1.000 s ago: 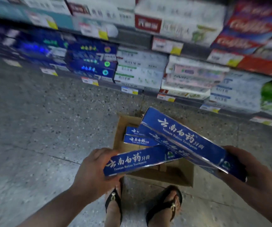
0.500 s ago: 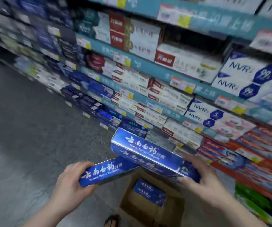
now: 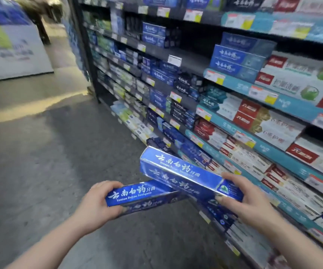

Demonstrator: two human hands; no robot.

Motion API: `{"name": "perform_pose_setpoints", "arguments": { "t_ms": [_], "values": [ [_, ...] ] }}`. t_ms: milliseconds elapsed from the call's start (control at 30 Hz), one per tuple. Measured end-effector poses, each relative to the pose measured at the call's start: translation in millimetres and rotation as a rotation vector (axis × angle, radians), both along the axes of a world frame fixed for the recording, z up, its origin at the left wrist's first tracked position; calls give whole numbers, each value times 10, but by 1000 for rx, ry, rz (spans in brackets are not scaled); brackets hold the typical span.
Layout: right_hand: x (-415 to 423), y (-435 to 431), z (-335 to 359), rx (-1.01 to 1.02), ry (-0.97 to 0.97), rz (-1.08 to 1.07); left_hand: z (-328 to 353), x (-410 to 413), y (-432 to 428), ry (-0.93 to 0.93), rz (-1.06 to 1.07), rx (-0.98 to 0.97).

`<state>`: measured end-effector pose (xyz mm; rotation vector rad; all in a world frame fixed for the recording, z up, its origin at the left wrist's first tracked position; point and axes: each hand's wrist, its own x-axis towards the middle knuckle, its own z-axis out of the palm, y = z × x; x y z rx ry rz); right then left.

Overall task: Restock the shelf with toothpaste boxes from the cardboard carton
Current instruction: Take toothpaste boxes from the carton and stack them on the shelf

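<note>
My left hand (image 3: 96,203) grips one blue toothpaste box (image 3: 137,193) by its left end, held flat at waist height. My right hand (image 3: 248,202) holds a stack of blue toothpaste boxes (image 3: 184,173) by the right end, slanting up to the left over the single box. The shelf (image 3: 234,82) runs along the right, tiers packed with toothpaste. A matching stack of blue boxes (image 3: 236,59) sits on an upper tier beside a dark gap (image 3: 191,47). The cardboard carton is out of view.
Grey speckled floor (image 3: 50,162) stretches ahead on the left. A white and blue display stand (image 3: 15,49) sits at the far left end of the aisle. Price tags (image 3: 175,60) line the shelf edges. Lower shelf tiers jut out close to my right arm.
My view has swung up from the carton at my feet to the shelf and along the aisle. Both hands have lifted the boxes with it; the carton has dropped out of view.
</note>
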<state>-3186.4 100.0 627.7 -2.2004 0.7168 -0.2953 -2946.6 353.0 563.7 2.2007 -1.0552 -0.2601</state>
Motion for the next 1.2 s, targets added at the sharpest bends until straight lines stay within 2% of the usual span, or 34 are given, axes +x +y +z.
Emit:
{"name": "perform_pose_setpoints", "arguments": {
  "t_ms": [233,467,800,967,1200],
  "values": [
    [1452,368,279,62,-105,-23,544,1271,458,58,111,-24],
    [2458,108,607,27,-177,0,779,2273,314,148,180,-101],
    [4182,-914,670,9,-239,43,1037,3897,-599,163,218,-95],
    [4974,-1530,916,2,-257,39,1207,4704,-1175,113,187,-71],
    [5884,-2237,1054,-81,-255,-39,1249,5632,-1766,97,153,-72]
  ]
}}
